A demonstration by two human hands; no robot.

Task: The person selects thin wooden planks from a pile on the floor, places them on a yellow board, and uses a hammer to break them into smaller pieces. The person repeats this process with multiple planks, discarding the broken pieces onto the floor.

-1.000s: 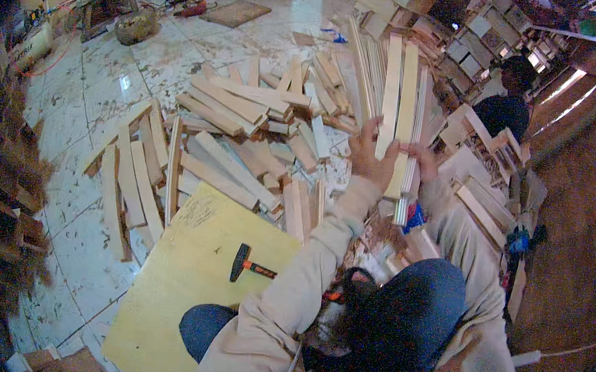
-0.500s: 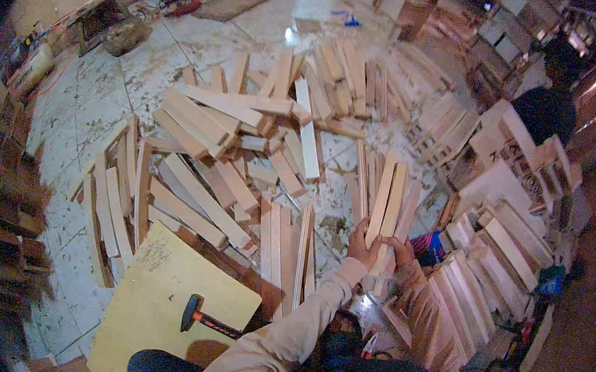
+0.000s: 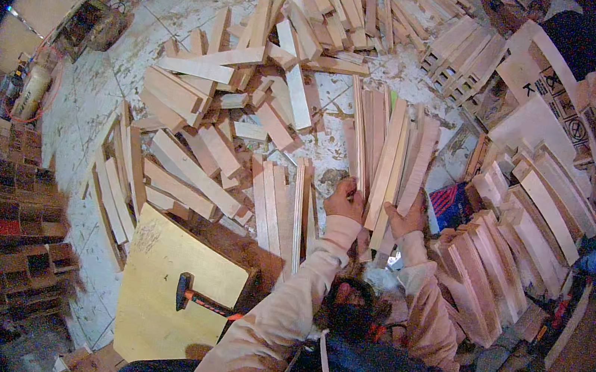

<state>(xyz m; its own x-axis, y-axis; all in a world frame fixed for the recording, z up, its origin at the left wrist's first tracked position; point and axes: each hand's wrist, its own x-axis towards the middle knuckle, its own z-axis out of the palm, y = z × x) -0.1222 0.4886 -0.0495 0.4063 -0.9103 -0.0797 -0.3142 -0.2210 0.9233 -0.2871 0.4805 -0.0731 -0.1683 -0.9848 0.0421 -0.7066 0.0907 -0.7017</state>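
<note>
Pale wooden slats [image 3: 387, 160] lie side by side in a bundle in front of me, their long ends pointing away. My left hand [image 3: 345, 201] is at the bundle's left side with its fingers curled; what they hold, if anything, is hidden. On the other side, my right hand [image 3: 406, 221] is closed round the near part of a slightly tilted slat [image 3: 421, 153]. Left of my left hand another group of slats [image 3: 271, 201] stretches toward me.
A hammer [image 3: 184, 291] rests on a yellow board [image 3: 145, 316] at lower left. Loose wood pieces [image 3: 211, 103] are heaped on the tiled floor [image 3: 87, 102]. Stacked curved pieces [image 3: 482, 274] and a dark blue and red packet [image 3: 450, 206] are at right. Small blocks [image 3: 8, 212] line the left.
My hands have moved apart, the left one to the left and the right one slightly right. The slats they both held now lie between them. My view has shifted.
</note>
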